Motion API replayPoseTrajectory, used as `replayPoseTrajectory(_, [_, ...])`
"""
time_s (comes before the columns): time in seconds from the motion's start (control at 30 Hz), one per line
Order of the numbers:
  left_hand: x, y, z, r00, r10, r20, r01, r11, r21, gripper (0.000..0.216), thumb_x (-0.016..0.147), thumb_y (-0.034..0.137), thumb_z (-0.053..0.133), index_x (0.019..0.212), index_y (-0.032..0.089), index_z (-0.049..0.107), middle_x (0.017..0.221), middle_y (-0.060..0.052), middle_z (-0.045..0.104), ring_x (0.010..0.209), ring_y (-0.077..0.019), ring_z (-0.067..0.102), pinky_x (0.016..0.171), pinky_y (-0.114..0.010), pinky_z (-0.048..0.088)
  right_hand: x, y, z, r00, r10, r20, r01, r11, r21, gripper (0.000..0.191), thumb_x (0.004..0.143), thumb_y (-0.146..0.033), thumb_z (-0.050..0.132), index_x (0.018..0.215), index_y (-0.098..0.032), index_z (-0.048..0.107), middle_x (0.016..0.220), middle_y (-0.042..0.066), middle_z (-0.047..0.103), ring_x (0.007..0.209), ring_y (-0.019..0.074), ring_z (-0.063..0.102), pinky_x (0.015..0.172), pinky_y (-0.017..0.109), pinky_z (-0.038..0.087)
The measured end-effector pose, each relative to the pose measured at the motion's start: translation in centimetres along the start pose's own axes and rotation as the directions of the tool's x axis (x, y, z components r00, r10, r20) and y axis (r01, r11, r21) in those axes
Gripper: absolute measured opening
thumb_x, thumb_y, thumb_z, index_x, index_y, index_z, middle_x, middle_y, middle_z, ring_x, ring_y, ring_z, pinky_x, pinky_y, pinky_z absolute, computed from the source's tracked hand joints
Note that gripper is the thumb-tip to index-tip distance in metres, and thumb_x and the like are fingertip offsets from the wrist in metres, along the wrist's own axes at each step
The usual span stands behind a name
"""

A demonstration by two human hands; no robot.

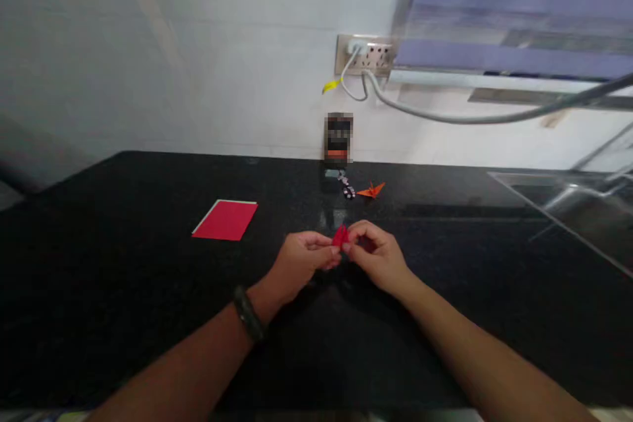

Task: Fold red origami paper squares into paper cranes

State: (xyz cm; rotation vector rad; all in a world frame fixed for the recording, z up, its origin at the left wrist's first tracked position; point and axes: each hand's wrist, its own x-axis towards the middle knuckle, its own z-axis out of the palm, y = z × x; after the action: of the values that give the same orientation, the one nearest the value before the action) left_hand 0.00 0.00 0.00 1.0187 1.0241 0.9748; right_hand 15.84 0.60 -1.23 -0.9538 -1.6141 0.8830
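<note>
Paper (340, 236), red and folded small, is pinched between both hands just above the black table (123, 264). The left hand (299, 264) and right hand (378, 257) close their fingers narrowly on its edges. It looks light, thin and easily creased, so it is probably best gripped along the folds. A flat red sheet (225, 219) lies to the left.

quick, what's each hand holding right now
Left hand: closed, pinching the red folded paper.
Right hand: closed, pinching the same paper from the other side.

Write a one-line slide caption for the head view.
Left hand and right hand pinch red folded paper over black counter, orange crane beyond.
</note>
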Motion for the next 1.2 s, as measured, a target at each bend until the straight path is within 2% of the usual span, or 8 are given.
replayPoseTrajectory(0.37, [0.3,-0.2,-0.4,0.997,0.032,0.066,-0.032,0.999,-0.009,0.018,0.06,0.022,0.071,0.073,0.011,0.064,0.063,-0.003,0.067,0.056,-0.0099,0.06,0.057,-0.021,0.047,0.1,-0.4,-0.6,0.986,-0.155,0.057,0.157,0.987,-0.035,0.012,0.072,-0.01,0.058,0.073,-0.021,0.065,0.078,0.003,0.055,0.072,0.0133,0.054,0.062,0.026,0.044])
replayPoseTrajectory(0.53, [0.4,0.0,-0.5,0.996,-0.021,0.092,0.032,0.993,-0.117,0.017,0.058,0.02,0.072,0.07,0.011,0.063,0.061,-0.002,0.066,0.053,-0.0092,0.059,0.055,-0.022,0.047,0.1,-0.8,-0.9,0.957,-0.257,0.135,0.274,0.953,-0.128,0.02,0.072,-0.006,0.055,0.075,-0.022,0.066,0.078,0.002,0.054,0.072,0.0124,0.054,0.062,0.026,0.044])
replayPoseTrajectory(0.7, [0.2,0.4,-0.6,0.988,-0.04,0.152,0.067,0.982,-0.177,0.016,0.062,0.023,0.068,0.069,0.009,0.063,0.058,-0.002,0.064,0.052,-0.0092,0.058,0.055,-0.022,0.048,0.1,-0.8,-0.9,0.947,-0.286,0.147,0.309,0.936,-0.167,0.02,0.072,-0.006,0.054,0.075,-0.021,0.066,0.078,0.002,0.055,0.071,0.0123,0.054,0.063,0.026,0.044])
replayPoseTrajectory(0.87, [0.2,-0.1,-0.4,0.996,-0.017,0.084,0.023,0.997,-0.08,0.024,0.061,0.03,0.071,0.071,0.01,0.063,0.06,-0.001,0.063,0.053,-0.0084,0.057,0.053,-0.02,0.046,0.1,-0.9,-0.8,0.937,-0.298,0.184,0.33,0.927,-0.179,0.019,0.072,-0.007,0.054,0.075,-0.021,0.067,0.078,0.003,0.055,0.073,0.0128,0.054,0.065,0.027,0.044])
replayPoseTrajectory(0.97, [0.4,-0.4,-0.3,0.999,0.004,0.034,-0.001,0.996,-0.087,0.025,0.058,0.029,0.074,0.07,0.011,0.062,0.061,-0.001,0.064,0.052,-0.0087,0.057,0.052,-0.021,0.046,0.0,-1.2,-0.7,0.953,-0.238,0.186,0.26,0.96,-0.108,0.017,0.072,-0.01,0.054,0.079,-0.021,0.066,0.083,0.004,0.055,0.076,0.0137,0.055,0.066,0.028,0.045])
replayPoseTrajectory(1.07, [0.5,-0.4,-0.3,0.999,0.033,0.012,-0.032,0.996,-0.089,0.023,0.06,0.029,0.072,0.07,0.011,0.062,0.061,-0.001,0.065,0.052,-0.0092,0.058,0.052,-0.021,0.046,-0.1,-1.1,-0.5,0.995,-0.037,0.095,0.036,0.999,0.013,0.013,0.074,-0.018,0.055,0.084,-0.02,0.062,0.079,0.003,0.056,0.071,0.013,0.055,0.062,0.026,0.045])
replayPoseTrajectory(1.13, [0.5,-0.3,-0.3,0.998,0.062,-0.002,-0.062,0.996,-0.065,0.022,0.061,0.029,0.071,0.07,0.011,0.062,0.061,-0.001,0.065,0.053,-0.0092,0.058,0.053,-0.021,0.045,0.0,-0.9,-0.4,0.992,0.11,0.07,-0.114,0.992,0.061,0.014,0.073,-0.025,0.058,0.085,-0.019,0.06,0.072,0.001,0.057,0.064,0.0119,0.053,0.058,0.025,0.044])
replayPoseTrajectory(1.2, [0.4,-0.2,-0.2,0.996,0.091,-0.018,-0.092,0.995,-0.025,0.021,0.062,0.029,0.071,0.07,0.011,0.062,0.059,-0.001,0.065,0.051,-0.0085,0.057,0.052,-0.02,0.044,0.0,-0.7,-0.3,0.982,0.16,0.101,-0.163,0.986,0.026,0.015,0.071,-0.029,0.061,0.081,-0.017,0.06,0.068,0.001,0.057,0.061,0.0116,0.052,0.056,0.024,0.043])
